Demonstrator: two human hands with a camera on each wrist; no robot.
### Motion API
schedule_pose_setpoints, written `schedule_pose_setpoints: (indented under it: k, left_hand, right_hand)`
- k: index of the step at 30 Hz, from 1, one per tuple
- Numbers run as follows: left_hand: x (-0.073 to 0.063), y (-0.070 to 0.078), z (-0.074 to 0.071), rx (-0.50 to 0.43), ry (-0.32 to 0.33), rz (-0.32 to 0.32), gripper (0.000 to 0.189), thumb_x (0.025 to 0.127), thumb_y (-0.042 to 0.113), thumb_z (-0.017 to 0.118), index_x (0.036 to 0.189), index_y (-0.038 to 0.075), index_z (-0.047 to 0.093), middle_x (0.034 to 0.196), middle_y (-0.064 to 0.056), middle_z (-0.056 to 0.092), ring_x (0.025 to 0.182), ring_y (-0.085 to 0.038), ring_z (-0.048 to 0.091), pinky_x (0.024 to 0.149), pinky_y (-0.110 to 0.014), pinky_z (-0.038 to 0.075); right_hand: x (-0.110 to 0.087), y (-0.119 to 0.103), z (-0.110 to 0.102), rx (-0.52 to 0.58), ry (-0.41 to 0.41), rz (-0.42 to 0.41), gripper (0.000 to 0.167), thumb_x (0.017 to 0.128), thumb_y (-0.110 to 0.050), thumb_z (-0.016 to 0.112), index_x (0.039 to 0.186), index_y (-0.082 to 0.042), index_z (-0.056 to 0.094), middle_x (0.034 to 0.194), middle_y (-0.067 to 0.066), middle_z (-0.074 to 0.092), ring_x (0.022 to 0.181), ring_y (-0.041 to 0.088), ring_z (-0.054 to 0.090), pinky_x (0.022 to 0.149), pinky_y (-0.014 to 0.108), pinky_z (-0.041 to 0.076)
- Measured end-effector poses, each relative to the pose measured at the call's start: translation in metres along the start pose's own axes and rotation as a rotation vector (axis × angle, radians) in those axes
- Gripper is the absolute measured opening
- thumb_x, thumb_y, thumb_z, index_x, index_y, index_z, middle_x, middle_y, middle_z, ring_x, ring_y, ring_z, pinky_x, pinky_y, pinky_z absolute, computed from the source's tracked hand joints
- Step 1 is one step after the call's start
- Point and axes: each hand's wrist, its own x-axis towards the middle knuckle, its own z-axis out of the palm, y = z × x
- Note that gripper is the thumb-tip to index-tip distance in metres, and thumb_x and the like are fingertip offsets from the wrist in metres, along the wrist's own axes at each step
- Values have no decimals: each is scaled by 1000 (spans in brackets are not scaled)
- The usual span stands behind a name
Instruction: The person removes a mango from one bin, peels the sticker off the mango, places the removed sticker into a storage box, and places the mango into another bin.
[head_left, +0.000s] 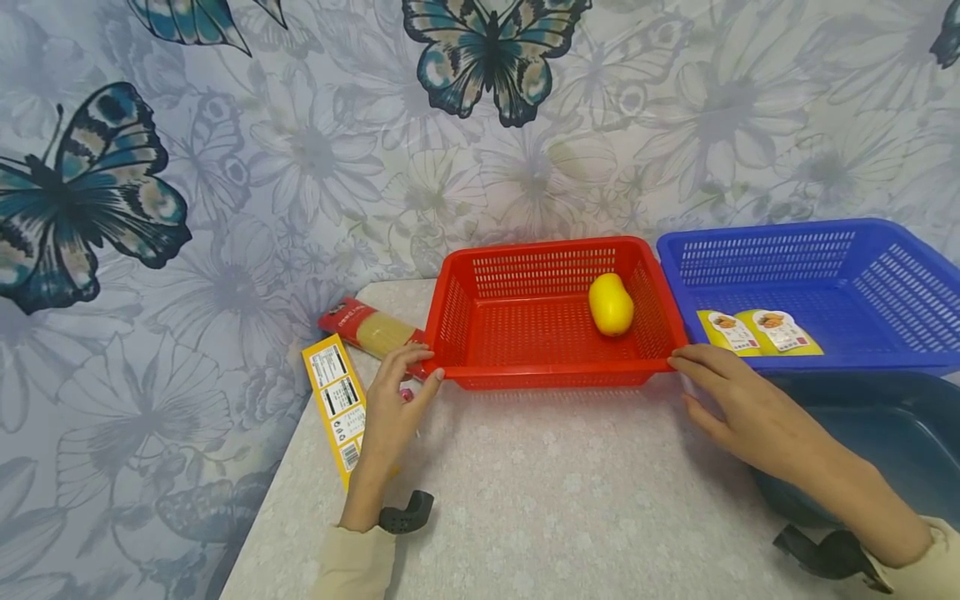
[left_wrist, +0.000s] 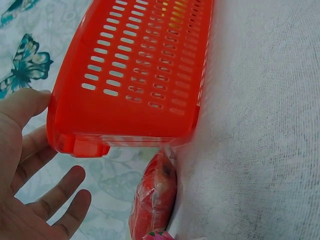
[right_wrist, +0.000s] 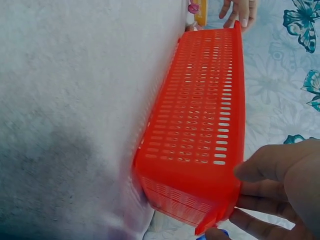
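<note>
A red plastic basket [head_left: 525, 371] with slotted walls stands on the table against the wall. Inside it, toward the right, lies a smooth yellow fruit [head_left: 611, 306], its kind unclear. My left hand [head_left: 395, 400] pinches the basket's front left corner, thumb on the near side of the rim and forefinger behind it; the other fingers spread free in the left wrist view. At the front right corner, my right hand [head_left: 738, 408] grips the rim between thumb and fingers, as the right wrist view shows.
Left of the basket lie a red pasta packet [head_left: 375, 329] and a yellow box [head_left: 337, 400] with printed labels. On the right, a blue basket [head_left: 870, 362] holds yellow labelled packs [head_left: 780, 333]. A dark basin [head_left: 870, 417] sits in front of it, partly behind my right arm.
</note>
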Motion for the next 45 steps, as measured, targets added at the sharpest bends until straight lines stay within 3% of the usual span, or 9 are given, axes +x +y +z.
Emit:
schedule_pose_setpoints:
  k: [4,9,16,21,26,31,34,39,45]
  left_hand:
    - [0,-1,1,-4,-1,8,39,94,34,72,127,14,64,139,-3,56,124,-16,52,96,-47,50]
    - [-1,-2,2,-10,-2,-1,40,94,37,71,127,16,65,139,-2,56,121,-14,53,94,-48,50]
    - [-1,-2,1,-12,-2,-18,43,93,40,71,129,17,64,140,1,54,116,-17,55,90,-38,50]
    - [-2,-2,3,-35,-2,-32,45,93,40,71,130,14,63,140,2,54,116,-18,55,91,-48,50]
    - [-2,-2,4,-25,0,-19,45,94,39,71,129,13,63,140,3,54,117,-14,53,92,-50,50]
    - [-1,-2,6,-35,-1,-24,45,93,40,71,130,14,62,140,6,53,117,-17,54,92,-51,50]
    - [0,-3,6,-49,-2,-26,45,93,40,71,130,15,62,140,6,53,116,-19,54,91,-52,50]
    - [-2,-3,6,-49,-2,-33,45,93,40,71,131,18,62,140,8,53,117,-12,52,94,-51,49]
    - [-3,-3,5,-51,6,-30,43,93,38,72,131,20,63,139,10,52,116,-10,53,95,-48,49]
  right_hand:
    - [0,0,-4,-3,-33,18,51,78,-7,81,126,1,65,127,13,58,114,29,56,86,52,53]
    - [1,-1,-8,0,-7,0,48,77,-6,80,123,-2,66,126,11,59,111,29,59,84,51,54]
    - [6,1,-22,-22,8,0,42,80,-8,79,121,-6,68,123,5,62,114,24,59,88,47,52]
    - [4,7,-32,-28,-39,29,37,81,-9,79,117,-8,70,121,3,63,115,25,58,87,48,52]
    - [-3,17,-39,-33,-68,57,39,82,-9,79,119,-5,70,122,10,63,114,32,59,85,54,53]
    - [-10,29,-46,-62,-34,54,41,77,-5,82,116,-3,71,117,11,66,112,34,60,85,56,51]
    - [-14,33,-52,-83,-36,85,40,77,-4,82,115,-3,71,118,13,66,111,35,61,85,57,52]
    - [-20,41,-61,-103,-74,164,40,81,-6,79,120,-2,69,122,19,63,113,43,59,86,62,49]
    - [-27,54,-69,-117,-45,160,42,79,-3,79,120,0,68,121,20,63,110,43,59,83,60,49]
